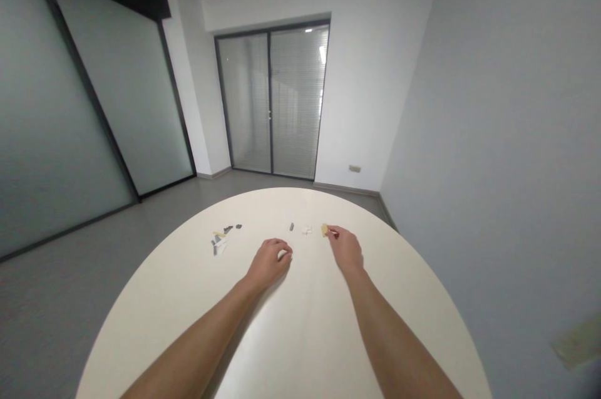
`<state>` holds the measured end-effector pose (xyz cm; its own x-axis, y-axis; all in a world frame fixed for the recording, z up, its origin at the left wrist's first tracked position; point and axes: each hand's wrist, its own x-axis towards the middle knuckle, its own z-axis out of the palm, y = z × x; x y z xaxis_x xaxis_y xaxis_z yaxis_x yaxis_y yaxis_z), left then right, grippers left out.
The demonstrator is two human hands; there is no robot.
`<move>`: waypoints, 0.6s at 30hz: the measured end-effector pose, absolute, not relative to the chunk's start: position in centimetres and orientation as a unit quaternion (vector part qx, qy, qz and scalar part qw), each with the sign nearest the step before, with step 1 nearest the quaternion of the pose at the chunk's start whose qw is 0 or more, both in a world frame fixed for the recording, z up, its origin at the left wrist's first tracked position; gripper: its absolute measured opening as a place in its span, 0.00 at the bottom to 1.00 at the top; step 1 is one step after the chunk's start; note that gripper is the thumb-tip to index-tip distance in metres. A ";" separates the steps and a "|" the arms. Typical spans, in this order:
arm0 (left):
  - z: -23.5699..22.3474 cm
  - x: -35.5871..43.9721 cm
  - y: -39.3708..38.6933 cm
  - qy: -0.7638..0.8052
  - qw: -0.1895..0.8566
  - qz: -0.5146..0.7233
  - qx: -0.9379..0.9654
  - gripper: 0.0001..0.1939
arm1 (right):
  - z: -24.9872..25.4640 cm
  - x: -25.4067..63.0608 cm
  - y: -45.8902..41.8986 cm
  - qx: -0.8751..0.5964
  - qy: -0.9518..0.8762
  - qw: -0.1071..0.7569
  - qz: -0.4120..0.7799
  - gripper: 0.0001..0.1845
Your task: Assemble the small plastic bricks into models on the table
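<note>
well — the right hand [346, 250] pinches a small yellowish piece [324, 230] at its fingertips, while the left hand [270, 263] sits curled, holding something or not, i cannot tell. a white piece [307, 230] and a dark grey piece [292, 227] lie between them and slightly ahead — a scatter of small grey, white and yellow bits [218, 242] lies further left on the round white table [141, 317].

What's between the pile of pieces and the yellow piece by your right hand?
The head view shows a small dark grey piece and a small white piece on the round white tabletop.
</note>
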<state>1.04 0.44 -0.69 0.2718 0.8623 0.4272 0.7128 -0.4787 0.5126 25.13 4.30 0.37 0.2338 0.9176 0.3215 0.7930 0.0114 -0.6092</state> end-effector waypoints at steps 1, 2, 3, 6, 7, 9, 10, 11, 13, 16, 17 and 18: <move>-0.7 1.0 0.4 0.499 0.110 0.338 0.790 0.10 | 0.3 25.2 4.3 -0.694 -0.611 0.370 0.087 0.14; -0.7 1.0 0.4 0.500 0.111 0.337 0.790 0.10 | 0.3 25.2 4.4 -0.689 -0.610 0.381 0.087 0.14; -0.7 1.0 0.4 0.501 0.111 0.336 0.789 0.10 | 0.3 25.2 4.4 -0.683 -0.610 0.392 0.084 0.13; -0.7 1.1 0.4 0.503 0.114 0.336 0.788 0.10 | 0.2 24.7 4.2 -0.662 -0.620 0.415 0.067 0.11; -0.7 1.1 0.4 0.503 0.115 0.336 0.788 0.10 | 0.2 24.4 4.0 -0.649 -0.632 0.419 0.062 0.10; -0.6 1.1 0.4 0.504 0.116 0.337 0.787 0.09 | 0.3 23.4 3.5 -0.607 -0.672 0.422 0.046 0.10; -0.5 1.1 0.3 0.504 0.115 0.338 0.786 0.09 | 0.3 22.8 3.2 -0.585 -0.695 0.417 0.037 0.10; -0.5 1.2 0.2 0.504 0.113 0.339 0.786 0.10 | 0.4 22.2 2.8 -0.561 -0.719 0.409 0.031 0.10; -0.3 1.2 0.1 0.504 0.109 0.339 0.787 0.10 | 0.4 21.0 2.1 -0.512 -0.766 0.388 0.032 0.11; -0.1 1.3 -0.2 0.503 0.100 0.338 0.789 0.10 | 0.4 19.8 1.4 -0.445 -0.825 0.344 0.052 0.12; 0.0 1.3 -0.3 0.503 0.099 0.338 0.790 0.10 | 0.3 19.6 1.3 -0.423 -0.843 0.326 0.060 0.11; 0.1 1.3 -0.3 0.504 0.099 0.336 0.790 0.11 | 0.3 19.6 1.2 -0.409 -0.854 0.314 0.069 0.10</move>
<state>1.33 -0.33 0.09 0.2662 0.8618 0.4318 0.7292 -0.4730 0.4945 19.58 1.23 0.27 -0.4676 0.7428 0.4792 0.6555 0.6551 -0.3757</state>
